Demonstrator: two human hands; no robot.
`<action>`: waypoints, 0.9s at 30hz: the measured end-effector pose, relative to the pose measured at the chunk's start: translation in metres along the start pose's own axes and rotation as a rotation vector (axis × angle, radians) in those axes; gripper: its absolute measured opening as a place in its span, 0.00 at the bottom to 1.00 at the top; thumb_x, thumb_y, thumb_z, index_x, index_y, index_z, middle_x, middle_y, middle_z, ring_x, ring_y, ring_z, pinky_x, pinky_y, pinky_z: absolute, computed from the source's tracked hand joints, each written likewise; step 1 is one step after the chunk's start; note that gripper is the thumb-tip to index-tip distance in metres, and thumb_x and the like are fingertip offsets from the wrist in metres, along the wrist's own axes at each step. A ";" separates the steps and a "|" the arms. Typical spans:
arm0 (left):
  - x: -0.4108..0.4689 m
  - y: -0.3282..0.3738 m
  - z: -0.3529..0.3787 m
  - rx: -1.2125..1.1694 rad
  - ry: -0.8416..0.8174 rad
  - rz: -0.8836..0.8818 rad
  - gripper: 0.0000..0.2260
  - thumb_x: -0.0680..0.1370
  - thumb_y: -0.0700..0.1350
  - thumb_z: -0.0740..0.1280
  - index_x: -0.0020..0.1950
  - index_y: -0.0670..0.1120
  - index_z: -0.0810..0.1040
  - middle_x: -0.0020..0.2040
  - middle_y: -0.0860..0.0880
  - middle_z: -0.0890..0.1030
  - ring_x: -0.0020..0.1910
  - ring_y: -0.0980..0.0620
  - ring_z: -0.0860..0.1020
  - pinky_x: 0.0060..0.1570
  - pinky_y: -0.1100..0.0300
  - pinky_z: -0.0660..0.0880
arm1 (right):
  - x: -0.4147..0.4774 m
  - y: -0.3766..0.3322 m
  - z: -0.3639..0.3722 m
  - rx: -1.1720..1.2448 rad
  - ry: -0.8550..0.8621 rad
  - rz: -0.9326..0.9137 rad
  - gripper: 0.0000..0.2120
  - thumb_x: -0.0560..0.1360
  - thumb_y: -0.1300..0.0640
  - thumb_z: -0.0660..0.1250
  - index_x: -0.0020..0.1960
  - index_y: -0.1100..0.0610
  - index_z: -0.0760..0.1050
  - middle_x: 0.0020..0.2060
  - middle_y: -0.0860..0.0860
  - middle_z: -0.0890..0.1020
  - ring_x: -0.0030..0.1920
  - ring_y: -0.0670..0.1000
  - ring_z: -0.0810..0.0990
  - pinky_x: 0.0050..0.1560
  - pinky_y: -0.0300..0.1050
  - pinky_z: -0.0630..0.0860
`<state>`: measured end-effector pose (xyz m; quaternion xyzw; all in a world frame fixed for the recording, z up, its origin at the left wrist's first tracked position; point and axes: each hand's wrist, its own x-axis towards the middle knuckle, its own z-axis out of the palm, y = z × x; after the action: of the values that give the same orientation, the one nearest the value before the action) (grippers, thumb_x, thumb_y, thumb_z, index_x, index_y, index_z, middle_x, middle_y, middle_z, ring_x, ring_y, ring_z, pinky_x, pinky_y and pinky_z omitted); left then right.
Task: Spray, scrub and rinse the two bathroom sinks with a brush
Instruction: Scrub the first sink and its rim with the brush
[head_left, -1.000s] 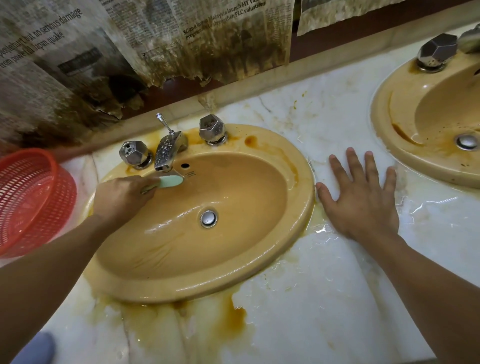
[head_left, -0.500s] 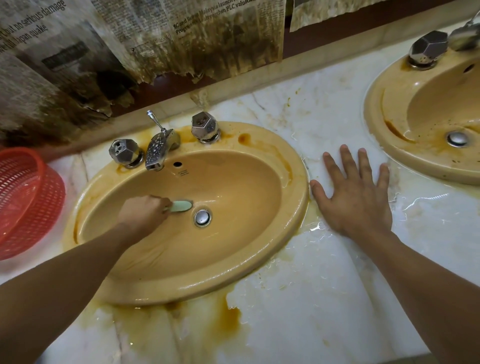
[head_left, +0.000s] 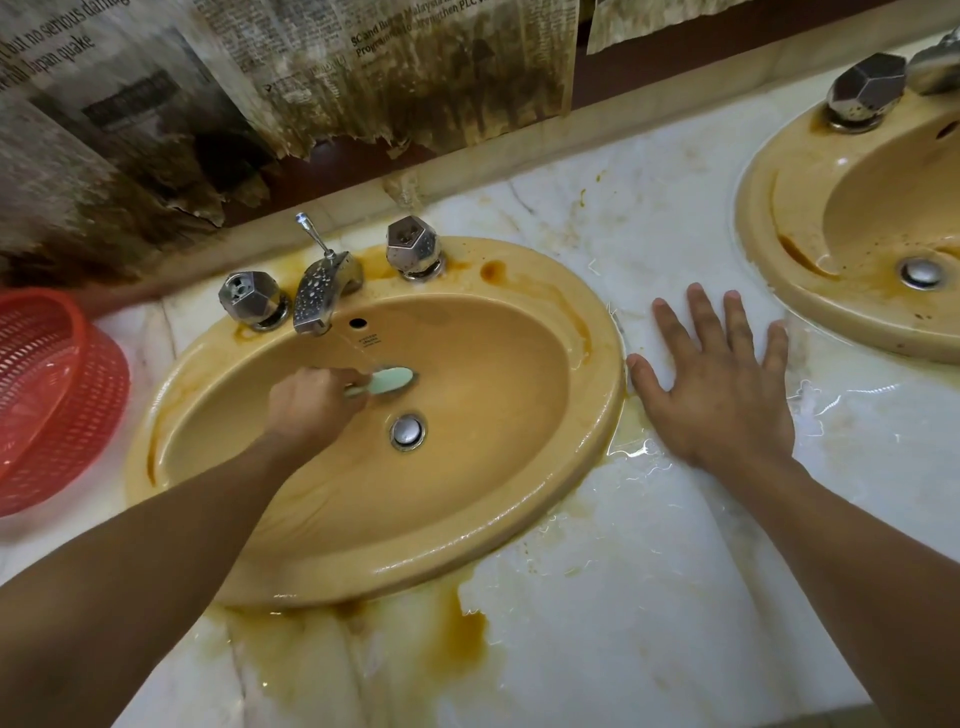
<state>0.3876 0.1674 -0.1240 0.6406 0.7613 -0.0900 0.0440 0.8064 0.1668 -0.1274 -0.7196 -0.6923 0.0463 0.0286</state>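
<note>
A yellow-tan oval sink (head_left: 519, 499) fills the middle of the view. My left hand (head_left: 306, 402) grips a pale green brush (head_left: 390, 380), whose head lies in the bowl just above the drain (head_left: 407, 431). A thin stream of water falls from the chrome spout (head_left: 319, 293) onto the brush. My right hand (head_left: 719, 382) rests flat, fingers spread, on the wet marble counter (head_left: 649, 597) between the two sinks. The second sink (head_left: 779, 218) sits at the far right, with brown stains inside it.
A red mesh basket (head_left: 52, 400) stands on the counter at the left edge. Faceted chrome knobs (head_left: 252, 300) (head_left: 413, 247) flank the spout. Stained, torn newspaper (head_left: 311, 83) covers the wall behind. Brown runoff stains the counter in front of the near sink.
My left hand carried the brush from under the spout down towards the drain, then slightly back up under the stream. My right hand stayed flat on the counter.
</note>
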 end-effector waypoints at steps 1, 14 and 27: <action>-0.005 0.000 0.004 -0.019 -0.058 -0.012 0.15 0.80 0.57 0.70 0.65 0.58 0.82 0.58 0.46 0.83 0.56 0.42 0.80 0.45 0.55 0.71 | 0.000 0.000 0.000 -0.001 0.001 0.000 0.35 0.79 0.30 0.36 0.83 0.42 0.46 0.84 0.48 0.46 0.83 0.55 0.41 0.79 0.65 0.42; -0.047 -0.058 -0.062 0.546 -0.566 0.031 0.07 0.75 0.51 0.71 0.52 0.55 0.80 0.52 0.53 0.81 0.46 0.53 0.80 0.44 0.58 0.78 | 0.000 0.003 0.001 0.016 0.008 -0.010 0.35 0.80 0.30 0.37 0.83 0.43 0.46 0.83 0.48 0.47 0.83 0.55 0.41 0.79 0.66 0.41; -0.021 -0.034 -0.093 0.944 -0.173 0.450 0.13 0.84 0.44 0.60 0.66 0.52 0.77 0.53 0.54 0.82 0.46 0.50 0.84 0.37 0.56 0.78 | 0.000 0.002 0.003 0.020 0.021 -0.019 0.35 0.80 0.30 0.38 0.83 0.43 0.48 0.83 0.49 0.48 0.83 0.57 0.43 0.78 0.67 0.43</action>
<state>0.3619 0.1593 -0.0265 0.7285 0.4753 -0.4638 -0.1681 0.8085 0.1668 -0.1302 -0.7132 -0.6981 0.0455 0.0432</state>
